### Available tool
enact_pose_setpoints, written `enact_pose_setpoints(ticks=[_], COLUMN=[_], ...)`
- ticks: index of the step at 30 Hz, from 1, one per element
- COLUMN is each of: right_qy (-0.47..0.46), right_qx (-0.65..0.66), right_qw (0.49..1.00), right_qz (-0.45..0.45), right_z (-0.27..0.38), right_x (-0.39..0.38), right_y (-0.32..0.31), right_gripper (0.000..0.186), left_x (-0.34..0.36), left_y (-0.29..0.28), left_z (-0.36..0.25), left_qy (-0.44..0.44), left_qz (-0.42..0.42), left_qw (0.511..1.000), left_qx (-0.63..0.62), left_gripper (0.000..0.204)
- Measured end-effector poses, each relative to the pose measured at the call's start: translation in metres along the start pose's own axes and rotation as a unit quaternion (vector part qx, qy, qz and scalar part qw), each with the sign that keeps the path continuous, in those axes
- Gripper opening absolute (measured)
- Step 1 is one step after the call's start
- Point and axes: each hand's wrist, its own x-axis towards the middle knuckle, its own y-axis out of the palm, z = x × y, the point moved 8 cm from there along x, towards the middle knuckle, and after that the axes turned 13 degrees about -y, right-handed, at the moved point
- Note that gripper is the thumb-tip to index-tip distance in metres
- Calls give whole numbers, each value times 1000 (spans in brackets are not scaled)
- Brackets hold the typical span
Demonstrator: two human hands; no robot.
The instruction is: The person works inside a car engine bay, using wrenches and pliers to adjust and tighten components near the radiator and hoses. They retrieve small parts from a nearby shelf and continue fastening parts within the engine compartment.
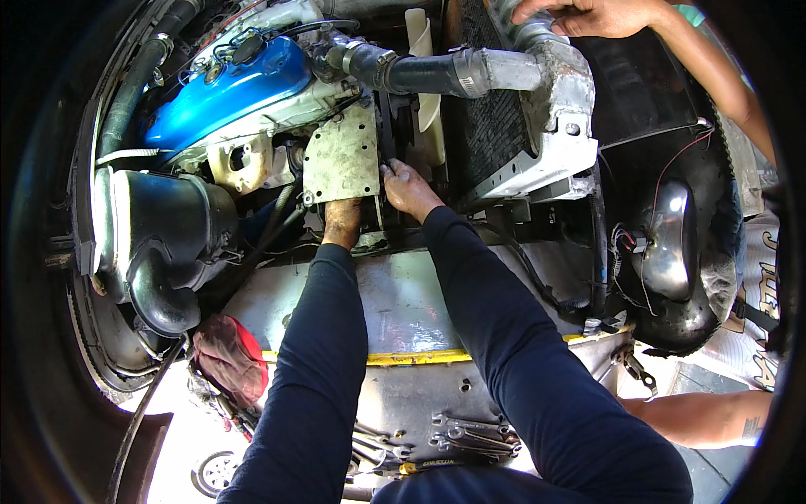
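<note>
A pale, perforated metal plate (340, 151) sits in the engine bay, beside a blue engine cover (235, 88). My left hand (341, 220) reaches beneath the plate, so its fingers are hidden. My right hand (406, 189) is at the plate's right side, fingers curled by a dark, narrow vertical part (385, 122); what they hold, if anything, is too small or hidden to make out. Both forearms are in dark sleeves.
A radiator (474, 118) with hoses, a black air-filter canister (176, 223), a red rag (227, 357) and wrenches (470, 433) on the metal front panel (403, 302). Another person's hand (600, 17) touches the upper hose; another bare arm (697, 420) is at lower right.
</note>
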Motion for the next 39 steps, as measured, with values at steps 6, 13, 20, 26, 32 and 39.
enact_pose_setpoints(ticks=[6, 13, 20, 26, 32, 39], right_qy=[102, 71, 62, 68, 101, 39], right_qx=[-25, -17, -6, -48, 2, -11], right_qw=[994, 997, 998, 996, 995, 996], right_qz=[-8, -33, -17, -31, -16, -82], right_z=[7, 3, 16, 17, -13, 5], right_x=[-7, -5, -14, -6, -1, -7], right_y=[-9, -8, -15, -9, -3, -4], right_gripper=[46, 45, 51, 45, 47, 48], left_x=[-9, -5, 6, 21, 7, 3], left_y=[11, 12, 19, 6, 17, 9], left_z=[-8, -13, 10, 30, 6, -2], left_qy=[-65, 17, -67, -50, -36, 49], left_qz=[22, 0, 76, 64, 85, 57], left_qw=[987, 996, 971, 989, 978, 995], left_qx=[-149, -84, -215, -124, -185, -63], left_gripper=[65, 65, 59, 61, 66, 53])
